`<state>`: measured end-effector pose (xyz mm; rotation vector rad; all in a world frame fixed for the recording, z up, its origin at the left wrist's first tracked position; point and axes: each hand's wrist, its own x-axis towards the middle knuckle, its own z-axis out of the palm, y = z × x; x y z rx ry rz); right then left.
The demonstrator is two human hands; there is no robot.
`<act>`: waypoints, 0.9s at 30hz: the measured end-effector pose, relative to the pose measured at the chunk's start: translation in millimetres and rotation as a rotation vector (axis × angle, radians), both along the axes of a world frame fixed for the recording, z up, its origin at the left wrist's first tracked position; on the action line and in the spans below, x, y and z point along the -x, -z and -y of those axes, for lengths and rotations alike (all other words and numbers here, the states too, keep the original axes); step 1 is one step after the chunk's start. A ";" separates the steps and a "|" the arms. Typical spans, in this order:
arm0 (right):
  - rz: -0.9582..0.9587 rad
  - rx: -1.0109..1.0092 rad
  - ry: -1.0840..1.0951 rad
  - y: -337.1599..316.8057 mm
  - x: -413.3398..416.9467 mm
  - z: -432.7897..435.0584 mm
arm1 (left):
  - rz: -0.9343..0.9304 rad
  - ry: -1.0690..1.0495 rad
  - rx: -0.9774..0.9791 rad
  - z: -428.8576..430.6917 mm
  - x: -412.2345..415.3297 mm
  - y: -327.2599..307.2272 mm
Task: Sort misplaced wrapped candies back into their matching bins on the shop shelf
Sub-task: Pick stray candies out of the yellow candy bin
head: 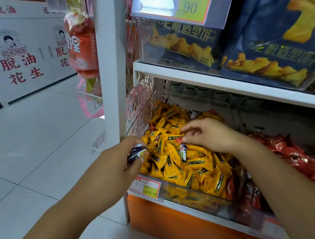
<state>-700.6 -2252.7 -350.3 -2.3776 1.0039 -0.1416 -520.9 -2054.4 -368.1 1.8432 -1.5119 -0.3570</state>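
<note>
A clear bin [198, 195] on the lower shelf is heaped with yellow wrapped candies [200, 162]. My left hand [126, 157] hovers at the bin's left edge and grips a few dark blue and white wrapped candies [138, 152]. Over the middle of the heap, my right hand [209, 135] pinches a small red wrapped candy [179, 140] between its fingertips. A blue and white candy [183, 151] sticks up among the yellow ones just below that hand. To the right lies a bin of red wrapped candies [288, 153].
A yellow price tag [150, 190] is clipped to the bin's front. The white shelf [214, 80] above carries dark blue snack bags [269, 47]. A white upright post [111, 67] stands left of the bins, with an orange hanging packet [82, 48] beside it. Tiled floor spreads to the left.
</note>
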 end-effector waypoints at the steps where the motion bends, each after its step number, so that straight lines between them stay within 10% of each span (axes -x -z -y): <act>1: -0.041 0.004 -0.011 6.1 -2.6 -1.4 | 0.000 0.000 -0.004 0.2 0.3 -0.1; 9: 0.155 0.090 0.000 -13.0 -37.5 -10.3 | 0.007 -0.001 -0.019 -2.3 -4.9 0.1; 20: -0.409 0.142 -0.135 11.6 -118.0 25.8 | 0.021 -0.017 -0.048 0.4 -8.2 1.1; 27: -0.077 0.134 -0.090 23.4 -99.4 24.4 | 0.020 -0.026 -0.041 -1.1 -11.3 1.3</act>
